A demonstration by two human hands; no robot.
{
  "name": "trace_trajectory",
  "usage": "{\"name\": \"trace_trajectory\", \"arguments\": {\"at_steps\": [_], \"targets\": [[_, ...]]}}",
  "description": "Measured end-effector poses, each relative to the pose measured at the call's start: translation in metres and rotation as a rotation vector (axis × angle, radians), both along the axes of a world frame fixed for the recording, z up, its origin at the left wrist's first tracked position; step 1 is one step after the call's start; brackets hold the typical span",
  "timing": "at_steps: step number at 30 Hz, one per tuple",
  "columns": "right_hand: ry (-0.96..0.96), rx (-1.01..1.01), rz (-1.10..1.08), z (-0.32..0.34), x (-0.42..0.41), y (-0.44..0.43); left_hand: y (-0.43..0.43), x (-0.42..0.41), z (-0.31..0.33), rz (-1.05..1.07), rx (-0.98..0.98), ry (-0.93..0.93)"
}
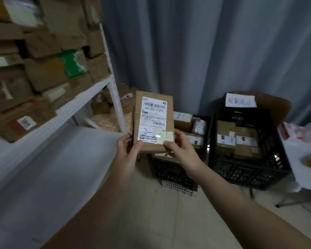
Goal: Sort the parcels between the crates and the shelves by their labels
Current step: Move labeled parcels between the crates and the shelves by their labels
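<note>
Holding the flat brown cardboard parcel (153,121) upright at centre view, face toward me, so that its white printed shipping label (153,112) and the small pale handwritten note (166,136) can be read. My left hand (127,150) pinches the 7 o'clock corner, thumb on the face, fingers curled behind. My right hand (180,148) grips the 5 o'clock corner likewise, thumb just under the note. Neither hand covers the barcode.

One black plastic lattice crate (171,173) stands directly behind the parcel and a second black crate (248,173) stands at 3 o'clock. Both hold parcels. The white metal shelving (90,95) at 10 o'clock is stacked with boxes.

Judgement: the label is being read and the destination is undecided.
</note>
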State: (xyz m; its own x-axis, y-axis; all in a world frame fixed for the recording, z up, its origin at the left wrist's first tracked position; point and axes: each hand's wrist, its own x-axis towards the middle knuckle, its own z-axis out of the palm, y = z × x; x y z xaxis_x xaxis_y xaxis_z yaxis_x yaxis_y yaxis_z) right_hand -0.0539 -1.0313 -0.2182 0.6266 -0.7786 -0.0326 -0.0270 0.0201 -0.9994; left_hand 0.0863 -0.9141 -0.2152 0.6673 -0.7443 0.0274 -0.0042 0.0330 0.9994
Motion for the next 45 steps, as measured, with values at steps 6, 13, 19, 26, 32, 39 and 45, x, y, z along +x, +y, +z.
{"name": "trace_trajectory", "arguments": {"at_steps": [6, 13, 19, 26, 32, 39, 45], "targets": [[0.146, 0.061, -0.090, -0.022, -0.102, -0.090, -0.108, -0.084, -0.036, -0.142, 0.105, 0.067], [0.210, 0.160, -0.162, -0.048, -0.167, -0.176, -0.200, -0.146, -0.064, -0.231, 0.180, 0.167], [0.130, 0.329, -0.230, -0.071, -0.170, -0.249, -0.281, -0.155, -0.083, -0.295, 0.262, 0.181], [0.076, 0.508, -0.266, -0.100, -0.121, -0.340, -0.359, -0.095, -0.111, -0.335, 0.339, 0.221], [0.120, 0.623, -0.230, -0.134, -0.075, -0.385, -0.398, -0.052, -0.144, -0.365, 0.482, 0.194], [0.340, 0.671, -0.144, -0.217, -0.044, -0.385, -0.414, -0.017, -0.202, -0.345, 0.691, -0.015], [0.614, 0.335, 0.012, -0.272, -0.024, -0.374, -0.399, -0.013, -0.269, -0.426, 0.918, -0.183]]}}
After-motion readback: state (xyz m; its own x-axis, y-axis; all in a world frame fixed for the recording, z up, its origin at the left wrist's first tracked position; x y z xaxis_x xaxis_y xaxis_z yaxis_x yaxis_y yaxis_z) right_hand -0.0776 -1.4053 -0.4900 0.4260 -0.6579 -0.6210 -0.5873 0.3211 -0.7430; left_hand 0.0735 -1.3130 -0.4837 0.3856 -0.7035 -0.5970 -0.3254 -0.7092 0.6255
